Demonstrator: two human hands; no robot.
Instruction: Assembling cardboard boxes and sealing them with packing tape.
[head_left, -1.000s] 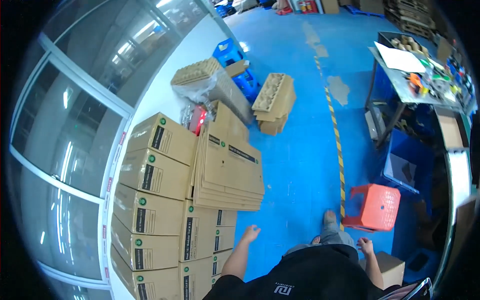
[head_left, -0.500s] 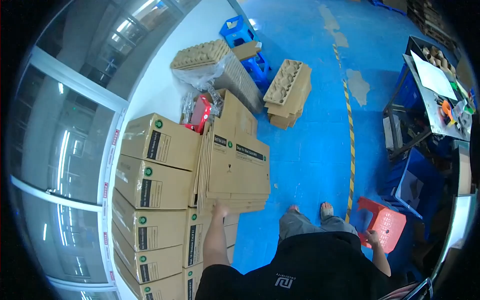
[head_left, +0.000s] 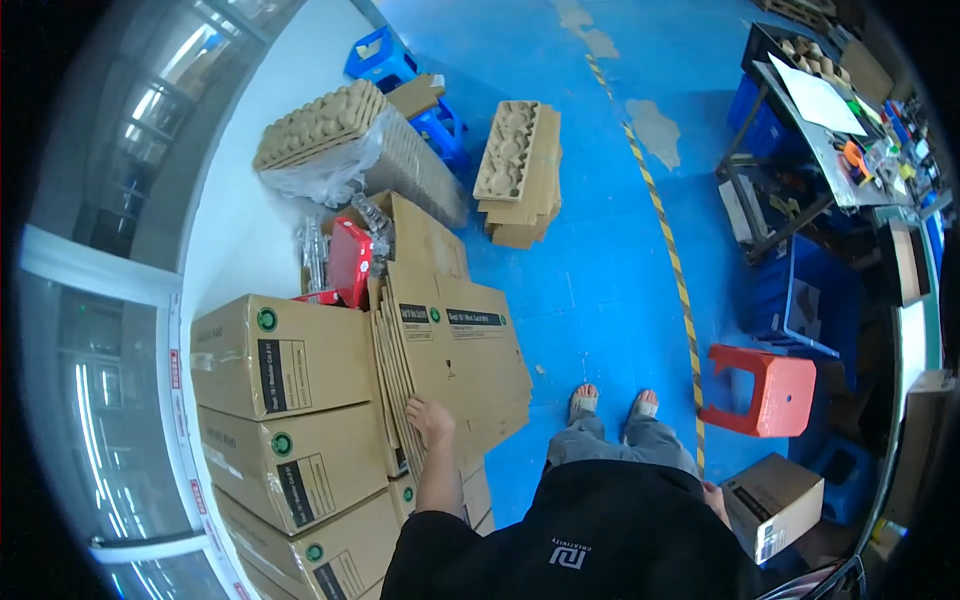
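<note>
Head view: left hand (head_left: 430, 420) sits on the near edge of the flattened cartons (head_left: 455, 350), fingers curled over the top sheet's corner, pinching it, apparently to peel one sheet off. Right hand (head_left: 712, 492) hangs by the hip, mostly hidden; can't tell if its fingers are open or closed, nothing visibly held.

Flat cartons lean as a tilted stack against the sealed carton boxes (head_left: 285, 400) just left of the fingers, so edges fan out and are easy to grab. Small brown box (head_left: 772, 505) right beside the right hand, red plastic stool (head_left: 765, 392) just past it. Beyond the left fingertips: red object (head_left: 350, 262), then pulp trays (head_left: 515, 160) on the blue floor (head_left: 600, 270).
</note>
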